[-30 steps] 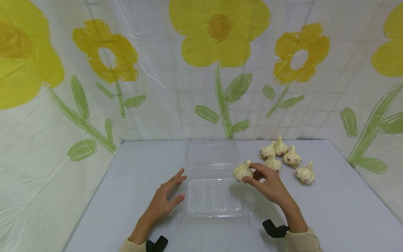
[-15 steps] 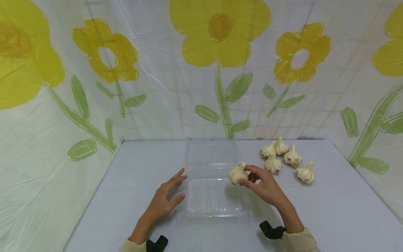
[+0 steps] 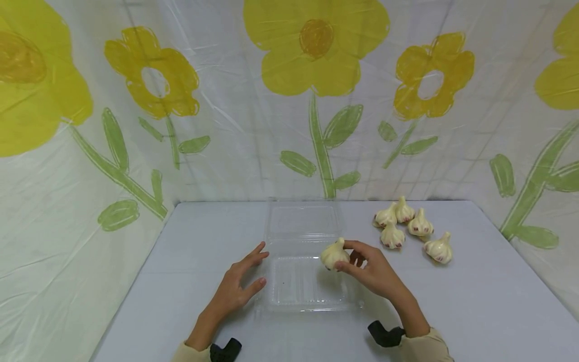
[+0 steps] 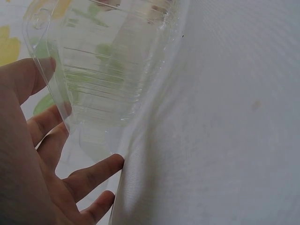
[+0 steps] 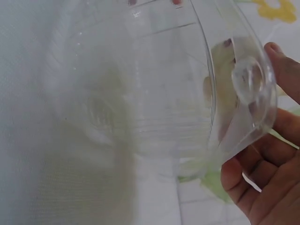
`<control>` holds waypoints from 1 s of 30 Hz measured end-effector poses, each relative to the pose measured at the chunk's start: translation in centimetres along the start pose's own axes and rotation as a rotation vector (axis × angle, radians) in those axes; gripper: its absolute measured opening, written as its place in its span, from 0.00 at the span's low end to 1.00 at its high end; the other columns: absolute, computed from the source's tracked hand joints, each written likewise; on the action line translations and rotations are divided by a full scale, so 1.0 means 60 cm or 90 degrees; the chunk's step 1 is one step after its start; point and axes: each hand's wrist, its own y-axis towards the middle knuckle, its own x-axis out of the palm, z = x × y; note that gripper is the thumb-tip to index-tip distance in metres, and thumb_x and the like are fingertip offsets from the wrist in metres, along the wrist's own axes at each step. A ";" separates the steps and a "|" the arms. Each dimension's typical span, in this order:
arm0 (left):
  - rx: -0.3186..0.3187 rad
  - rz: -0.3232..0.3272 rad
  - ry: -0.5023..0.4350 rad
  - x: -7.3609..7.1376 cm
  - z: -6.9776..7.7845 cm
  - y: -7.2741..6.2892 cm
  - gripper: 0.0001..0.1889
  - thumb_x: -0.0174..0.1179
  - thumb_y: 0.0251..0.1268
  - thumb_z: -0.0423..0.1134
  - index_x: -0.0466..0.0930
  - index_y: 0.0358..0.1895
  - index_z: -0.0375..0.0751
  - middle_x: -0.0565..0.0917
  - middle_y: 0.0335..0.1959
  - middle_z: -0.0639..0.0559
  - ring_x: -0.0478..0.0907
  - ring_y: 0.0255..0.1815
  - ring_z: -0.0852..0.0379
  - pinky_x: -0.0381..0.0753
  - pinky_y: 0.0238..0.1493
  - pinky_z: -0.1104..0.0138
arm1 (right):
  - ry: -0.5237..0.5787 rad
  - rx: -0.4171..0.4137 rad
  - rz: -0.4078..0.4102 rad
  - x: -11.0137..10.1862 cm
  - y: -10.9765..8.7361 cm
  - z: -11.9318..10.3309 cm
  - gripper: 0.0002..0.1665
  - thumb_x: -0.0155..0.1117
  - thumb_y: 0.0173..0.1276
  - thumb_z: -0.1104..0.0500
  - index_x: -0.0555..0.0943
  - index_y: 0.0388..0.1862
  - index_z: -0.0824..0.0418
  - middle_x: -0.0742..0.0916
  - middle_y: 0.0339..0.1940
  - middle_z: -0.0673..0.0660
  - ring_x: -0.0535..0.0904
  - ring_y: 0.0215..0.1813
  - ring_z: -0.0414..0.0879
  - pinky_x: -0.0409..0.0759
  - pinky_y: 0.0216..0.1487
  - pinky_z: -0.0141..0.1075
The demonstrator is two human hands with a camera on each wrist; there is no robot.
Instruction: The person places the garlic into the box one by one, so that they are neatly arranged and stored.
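Over the clear container (image 3: 294, 281), the right hand (image 3: 374, 271) pinches 1 garlic bulb (image 3: 332, 256); beside the container's left edge is the left hand (image 3: 234, 285) (fingers loosely spread). 5 other bulbs (image 3: 392, 236) sit on the surface (image 3: 479, 301).

A cream garlic bulb (image 3: 333, 255), stem up, is held above an open clear box (image 3: 300, 286), lid (image 3: 304, 221) laid back; five more bulbs (image 3: 418, 226) sit to the right.

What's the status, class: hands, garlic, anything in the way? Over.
Right hand holds garlic over open box. Left hand beside box, fingers spread, contact unclear. No obstacle seen between garlic and box.
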 end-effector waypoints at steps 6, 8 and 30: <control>-0.003 -0.004 0.002 0.000 0.000 0.000 0.30 0.64 0.66 0.39 0.73 0.72 0.44 0.67 0.79 0.49 0.76 0.71 0.50 0.78 0.66 0.47 | -0.008 -0.039 0.011 0.006 0.000 -0.002 0.25 0.75 0.64 0.54 0.83 0.60 0.55 0.87 0.37 0.48 0.77 0.34 0.37 0.78 0.35 0.32; -0.001 -0.005 0.001 0.000 0.000 0.001 0.30 0.64 0.66 0.39 0.72 0.72 0.44 0.67 0.79 0.49 0.78 0.69 0.50 0.78 0.65 0.48 | -0.012 -0.050 0.013 0.010 0.002 -0.003 0.25 0.75 0.64 0.54 0.84 0.59 0.56 0.87 0.38 0.48 0.77 0.35 0.37 0.78 0.37 0.32; -0.004 0.000 0.001 0.002 -0.002 0.000 0.29 0.64 0.66 0.39 0.73 0.71 0.42 0.68 0.79 0.47 0.77 0.70 0.50 0.78 0.65 0.45 | -0.002 -0.074 -0.029 0.047 0.013 -0.016 0.26 0.74 0.65 0.52 0.84 0.61 0.57 0.89 0.48 0.51 0.78 0.38 0.34 0.78 0.37 0.32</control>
